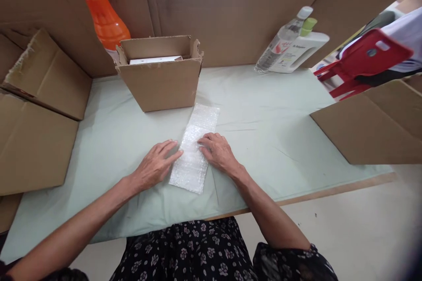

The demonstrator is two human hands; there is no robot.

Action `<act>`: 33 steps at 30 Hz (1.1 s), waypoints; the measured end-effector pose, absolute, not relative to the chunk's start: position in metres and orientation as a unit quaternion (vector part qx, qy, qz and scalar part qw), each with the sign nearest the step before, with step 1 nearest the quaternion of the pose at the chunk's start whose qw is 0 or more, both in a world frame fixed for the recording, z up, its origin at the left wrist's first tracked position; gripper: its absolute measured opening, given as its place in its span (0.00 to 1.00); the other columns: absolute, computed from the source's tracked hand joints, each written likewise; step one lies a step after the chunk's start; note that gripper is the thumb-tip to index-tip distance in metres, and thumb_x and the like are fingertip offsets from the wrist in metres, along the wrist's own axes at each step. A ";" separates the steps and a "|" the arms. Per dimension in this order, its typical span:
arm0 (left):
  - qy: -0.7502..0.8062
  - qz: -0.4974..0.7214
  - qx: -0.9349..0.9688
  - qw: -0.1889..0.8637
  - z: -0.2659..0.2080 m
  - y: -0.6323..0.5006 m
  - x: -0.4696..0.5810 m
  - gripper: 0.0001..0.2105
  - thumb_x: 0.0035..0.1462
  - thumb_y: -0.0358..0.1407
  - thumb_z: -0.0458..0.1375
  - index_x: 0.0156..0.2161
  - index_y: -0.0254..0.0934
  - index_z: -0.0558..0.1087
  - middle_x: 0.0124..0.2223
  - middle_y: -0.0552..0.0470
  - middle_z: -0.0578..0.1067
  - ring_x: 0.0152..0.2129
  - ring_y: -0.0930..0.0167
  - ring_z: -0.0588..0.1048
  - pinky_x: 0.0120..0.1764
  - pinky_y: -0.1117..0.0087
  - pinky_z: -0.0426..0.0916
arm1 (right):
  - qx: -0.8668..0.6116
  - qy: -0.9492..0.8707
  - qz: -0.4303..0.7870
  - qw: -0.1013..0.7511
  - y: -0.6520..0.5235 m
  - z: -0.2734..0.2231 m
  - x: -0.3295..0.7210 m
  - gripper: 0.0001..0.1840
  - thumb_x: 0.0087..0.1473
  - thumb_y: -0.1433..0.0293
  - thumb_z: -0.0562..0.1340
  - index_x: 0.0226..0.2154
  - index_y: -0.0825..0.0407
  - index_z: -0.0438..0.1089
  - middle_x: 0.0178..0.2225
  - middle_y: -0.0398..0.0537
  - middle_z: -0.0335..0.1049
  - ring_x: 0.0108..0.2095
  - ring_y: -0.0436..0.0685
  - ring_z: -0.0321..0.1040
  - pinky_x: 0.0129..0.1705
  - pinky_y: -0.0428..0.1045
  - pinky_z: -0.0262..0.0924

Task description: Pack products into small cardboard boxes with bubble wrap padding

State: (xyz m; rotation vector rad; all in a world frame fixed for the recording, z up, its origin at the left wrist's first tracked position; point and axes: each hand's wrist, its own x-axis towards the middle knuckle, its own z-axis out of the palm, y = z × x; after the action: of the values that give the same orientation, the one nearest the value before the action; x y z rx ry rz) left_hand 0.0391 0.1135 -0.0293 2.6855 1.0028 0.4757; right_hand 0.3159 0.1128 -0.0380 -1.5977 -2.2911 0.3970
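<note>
A long strip of bubble wrap [192, 164] lies slantwise on the pale green cloth, its far end close to a small cardboard box. Along its left edge rests my left hand [157, 161], fingers stretched out, the thumb and fingertips at the wrap's border. My right hand [217, 151] lies over the right edge, fingers loosely bent and apart, with the fingertips on the wrap. Neither hand grips the wrap. Whether anything is inside the wrap I cannot tell.
Ahead stands an open cardboard box [165, 85] with something white inside. Behind it is an orange bottle [107, 19]. A clear bottle [280, 44] and a white jug [298, 55] stand at the back right. Larger cartons [36, 140] flank the left; another carton [382, 127] is right, near a red chair [376, 57].
</note>
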 end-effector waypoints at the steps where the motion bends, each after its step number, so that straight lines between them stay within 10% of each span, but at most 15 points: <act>1: 0.298 0.155 0.934 0.119 -0.029 0.117 0.039 0.25 0.59 0.23 0.53 0.59 0.43 0.71 0.65 0.41 0.69 0.64 0.56 0.65 0.61 0.50 0.65 | -0.555 -0.802 0.155 0.159 0.115 -0.037 0.318 0.12 0.62 0.70 0.61 0.47 0.49 0.76 0.47 0.52 0.75 0.44 0.61 0.67 0.45 0.55 0.59; 8: 0.265 0.218 0.891 0.296 -0.013 0.132 0.073 0.11 0.60 0.34 0.55 0.45 0.39 0.77 0.45 0.45 0.81 0.44 0.63 0.78 0.49 0.61 0.70 | -0.544 -0.786 0.243 0.167 0.131 -0.037 0.324 0.13 0.61 0.72 0.59 0.45 0.49 0.77 0.46 0.50 0.76 0.45 0.59 0.70 0.49 0.54 0.62; 12: 0.492 0.158 0.761 0.393 -0.002 0.147 0.098 0.12 0.59 0.41 0.52 0.30 0.37 0.71 0.25 0.56 0.69 0.23 0.73 0.66 0.27 0.72 0.57 | -0.563 -0.714 0.333 0.249 0.131 -0.031 0.335 0.10 0.58 0.69 0.60 0.38 0.49 0.78 0.39 0.46 0.78 0.39 0.57 0.73 0.43 0.52 0.66; 17: 0.518 0.120 0.748 0.397 -0.004 0.165 0.112 0.09 0.52 0.36 0.54 0.23 0.39 0.61 0.22 0.58 0.60 0.21 0.74 0.59 0.25 0.71 0.49 | -0.638 -0.583 0.253 0.436 0.082 -0.003 0.339 0.14 0.64 0.63 0.56 0.44 0.47 0.76 0.38 0.47 0.79 0.36 0.58 0.75 0.41 0.56 0.69; 22: 0.523 0.097 0.760 0.374 -0.008 0.173 0.118 0.08 0.50 0.34 0.57 0.23 0.39 0.64 0.21 0.58 0.61 0.21 0.73 0.60 0.27 0.70 0.52 | -0.532 -0.792 0.163 0.251 0.054 -0.004 0.305 0.15 0.62 0.64 0.62 0.50 0.48 0.74 0.49 0.54 0.77 0.47 0.65 0.71 0.45 0.60 0.65; 29: 0.496 0.235 0.805 0.224 -0.009 0.151 0.090 0.24 0.57 0.38 0.58 0.59 0.37 0.68 0.49 0.44 0.76 0.44 0.61 0.74 0.48 0.61 0.68 | -0.517 -0.851 0.018 0.086 0.086 -0.031 0.286 0.17 0.64 0.76 0.53 0.48 0.54 0.74 0.45 0.58 0.75 0.41 0.63 0.66 0.42 0.57 0.55; 33: 0.327 0.231 0.903 0.152 -0.014 0.125 0.069 0.30 0.56 0.30 0.56 0.65 0.38 0.63 0.66 0.39 0.67 0.65 0.54 0.62 0.63 0.51 0.58 | -0.500 -0.859 0.067 0.091 0.097 -0.018 0.295 0.17 0.63 0.77 0.52 0.43 0.55 0.76 0.40 0.56 0.77 0.39 0.61 0.68 0.43 0.56 0.54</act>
State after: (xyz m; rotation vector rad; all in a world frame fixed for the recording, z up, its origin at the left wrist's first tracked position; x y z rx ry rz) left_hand 0.0693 0.1248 -0.0144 2.5926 0.9395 0.6639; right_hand 0.2954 0.0967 -0.0181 -1.4859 -2.5516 0.1999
